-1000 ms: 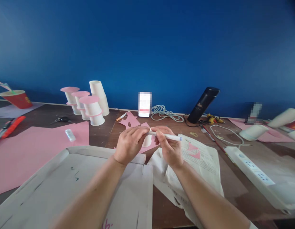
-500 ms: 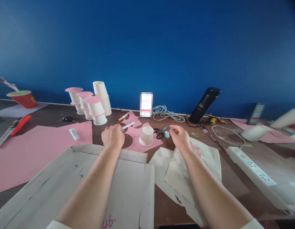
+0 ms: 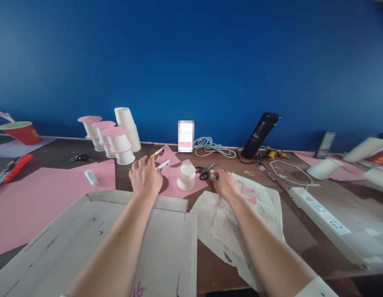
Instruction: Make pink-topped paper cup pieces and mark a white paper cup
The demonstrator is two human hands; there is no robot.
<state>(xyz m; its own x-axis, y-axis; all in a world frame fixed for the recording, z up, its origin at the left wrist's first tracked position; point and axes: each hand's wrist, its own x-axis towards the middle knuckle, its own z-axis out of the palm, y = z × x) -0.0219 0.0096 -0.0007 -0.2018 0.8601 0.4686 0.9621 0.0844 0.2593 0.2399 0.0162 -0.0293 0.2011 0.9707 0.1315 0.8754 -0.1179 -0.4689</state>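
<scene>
My left hand (image 3: 145,175) is low over the pink scraps, fingers curled around a slim white pen (image 3: 162,164) whose end sticks out to the right. The fingertips are partly hidden, close to an orange-and-white stick (image 3: 156,152). My right hand (image 3: 225,182) has its fingertips pinched at a small teal cap (image 3: 213,176), with a small white piece beside it. Between my hands an upturned white paper cup (image 3: 187,176) stands on pink paper (image 3: 200,188). Black-handled scissors (image 3: 205,175) lie between the cup and my right hand.
Stacked white cups with pink discs (image 3: 119,142) stand at the back left. An open cardboard box lid (image 3: 117,239) lies in front. A black flask (image 3: 260,136), coiled cable (image 3: 213,147), printed sheets (image 3: 265,206) and a power strip (image 3: 321,212) lie rightward.
My right hand has come down and left onto the small teal cap. My left hand's fingers have loosened and reach farther forward, the pen still beside them. The view has shifted slightly.
</scene>
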